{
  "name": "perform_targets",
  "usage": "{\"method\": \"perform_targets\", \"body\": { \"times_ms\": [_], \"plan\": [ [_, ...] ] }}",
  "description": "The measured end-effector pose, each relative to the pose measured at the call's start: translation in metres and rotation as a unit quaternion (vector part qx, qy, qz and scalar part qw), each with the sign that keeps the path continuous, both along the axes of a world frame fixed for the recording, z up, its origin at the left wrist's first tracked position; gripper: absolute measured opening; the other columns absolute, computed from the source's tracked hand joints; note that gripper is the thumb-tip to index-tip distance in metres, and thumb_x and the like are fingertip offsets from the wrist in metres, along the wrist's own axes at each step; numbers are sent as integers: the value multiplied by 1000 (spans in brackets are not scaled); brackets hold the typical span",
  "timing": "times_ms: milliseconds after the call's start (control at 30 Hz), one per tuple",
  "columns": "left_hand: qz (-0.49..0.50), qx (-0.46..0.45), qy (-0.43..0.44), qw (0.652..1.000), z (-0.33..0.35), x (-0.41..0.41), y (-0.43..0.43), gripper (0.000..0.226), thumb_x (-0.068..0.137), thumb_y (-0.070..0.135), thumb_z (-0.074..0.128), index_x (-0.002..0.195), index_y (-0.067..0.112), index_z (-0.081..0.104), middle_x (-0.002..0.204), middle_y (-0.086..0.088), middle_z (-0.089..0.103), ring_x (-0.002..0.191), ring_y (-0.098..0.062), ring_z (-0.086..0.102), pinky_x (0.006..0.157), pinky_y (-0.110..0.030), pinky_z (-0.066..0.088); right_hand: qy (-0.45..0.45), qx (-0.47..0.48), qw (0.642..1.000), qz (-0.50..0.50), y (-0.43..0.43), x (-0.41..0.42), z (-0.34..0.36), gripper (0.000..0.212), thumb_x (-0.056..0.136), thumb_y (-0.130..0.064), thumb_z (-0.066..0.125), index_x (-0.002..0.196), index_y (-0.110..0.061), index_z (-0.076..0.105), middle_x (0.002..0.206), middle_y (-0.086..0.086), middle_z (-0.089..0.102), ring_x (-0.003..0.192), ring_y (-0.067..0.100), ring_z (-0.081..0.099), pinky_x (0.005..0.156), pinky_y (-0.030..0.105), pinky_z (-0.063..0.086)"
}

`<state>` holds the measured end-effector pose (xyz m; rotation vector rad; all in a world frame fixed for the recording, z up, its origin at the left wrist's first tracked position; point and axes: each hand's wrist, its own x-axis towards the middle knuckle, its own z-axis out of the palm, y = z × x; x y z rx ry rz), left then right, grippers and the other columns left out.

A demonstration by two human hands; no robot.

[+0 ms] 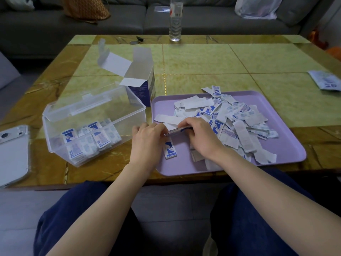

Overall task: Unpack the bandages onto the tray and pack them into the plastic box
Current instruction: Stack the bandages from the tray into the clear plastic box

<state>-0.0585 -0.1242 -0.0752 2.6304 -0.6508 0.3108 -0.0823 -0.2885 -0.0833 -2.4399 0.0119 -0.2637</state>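
Note:
A lilac tray (287,145) holds a loose heap of white-and-blue wrapped bandages (239,117). Over the tray's left part, my left hand (147,137) and my right hand (201,133) together grip a small flat stack of bandages (177,130), one hand at each end. A single bandage (169,148) lies flat on the tray just below the stack. Left of the tray stands the clear plastic box (92,115), lid folded back, with several bandages (86,141) stacked upright along its near side.
An open blue-and-white cardboard carton (142,84) stands behind the box and tray. A white phone (13,152) lies at the table's left edge. A water bottle (175,21) stands at the far edge, a printed pouch (326,80) lies far right, and keys (137,40) lie at the back.

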Motion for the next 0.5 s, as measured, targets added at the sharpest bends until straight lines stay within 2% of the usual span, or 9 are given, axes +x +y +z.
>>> {"method": "perform_targets", "body": {
  "times_ms": [133, 200, 300, 433, 500],
  "plan": [
    [-31, -99, 18, 994, 2, -1, -4, 12, 85, 22, 66, 95, 19, 60, 88, 6, 67, 86, -20, 55, 75, -30, 25, -53, 62, 997, 19, 6, -4, 8, 29, 87, 9, 49, 109, -7, 59, 106, 7, 63, 103, 19, 56, 92, 28, 45],
    [-29, -122, 14, 992, 3, -1, -3, 13, 85, 23, 66, 95, 19, 59, 86, 7, 67, 85, -18, 55, 75, -30, 25, -33, 60, 997, 18, 3, -3, 7, 29, 88, 7, 47, 110, -8, 58, 108, 8, 62, 105, 20, 56, 93, 32, 46],
    [-24, -63, 25, 997, 1, -1, -3, 12, 89, 21, 61, 101, 22, 58, 95, 6, 66, 94, -19, 53, 80, -30, 26, 31, -11, 999, 15, -2, -3, 0, 32, 90, 5, 45, 117, -11, 51, 114, 11, 57, 108, 21, 53, 94, 35, 44],
    [-14, -33, -6, 999, -1, -2, -5, 49, 86, 15, 64, 131, 15, 45, 120, -7, 53, 107, -27, 49, 86, -36, 33, 10, -38, 999, 9, 2, -3, 1, 34, 87, 8, 45, 116, -9, 53, 114, 10, 58, 108, 22, 51, 93, 29, 40],
    [-16, -5, -32, 999, 0, -2, -6, 51, 87, 15, 61, 135, 13, 43, 123, -10, 51, 108, -29, 48, 87, -38, 35, 2, -55, 998, 18, 3, -4, 2, 35, 86, 10, 45, 115, -7, 56, 113, 9, 60, 108, 21, 50, 93, 29, 39]
  ]
}}
